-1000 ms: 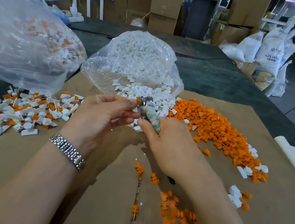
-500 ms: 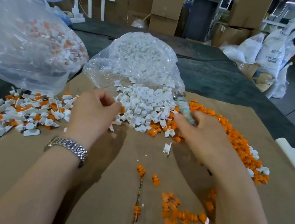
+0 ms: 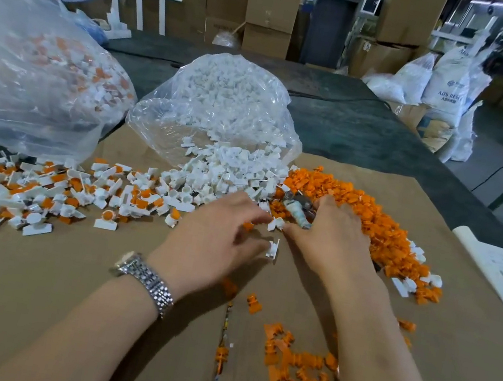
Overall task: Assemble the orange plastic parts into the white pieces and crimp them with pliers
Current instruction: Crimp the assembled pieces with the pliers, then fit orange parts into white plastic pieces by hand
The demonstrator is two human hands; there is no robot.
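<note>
— Where are your hands against the piles?

— Your left hand [image 3: 216,234] lies low on the brown cardboard sheet [image 3: 92,296], its fingers loosely curled toward a small white piece [image 3: 275,224] at their tips; motion blur hides whether they actually pinch it. Your right hand [image 3: 331,240] sits at the near edge of the orange parts [image 3: 371,223], fingers wrapped round the pliers [image 3: 298,213] – the mottled handle sticks out toward the white heap. A second white piece [image 3: 273,249] lies just below, between your two hands.

— And the room you have?

— Bare cardboard runs from your wrists back toward you, broken by a seam [image 3: 217,367] and a loose scatter of orange bits [image 3: 296,371]. The white pieces [image 3: 230,170] spill from a crinkled clear bag [image 3: 225,102] straight ahead, touching the orange pile on its right. To your left, finished white-and-orange pieces [image 3: 60,191] spread to the sheet's edge, below a second clear bag [image 3: 30,70]. The dark counter [image 3: 369,136] shows beyond the cardboard.

— Textures?

— Hard, glossy little plastic shapes; matte cardboard; a metal link watch [image 3: 148,283] on your left wrist.
</note>
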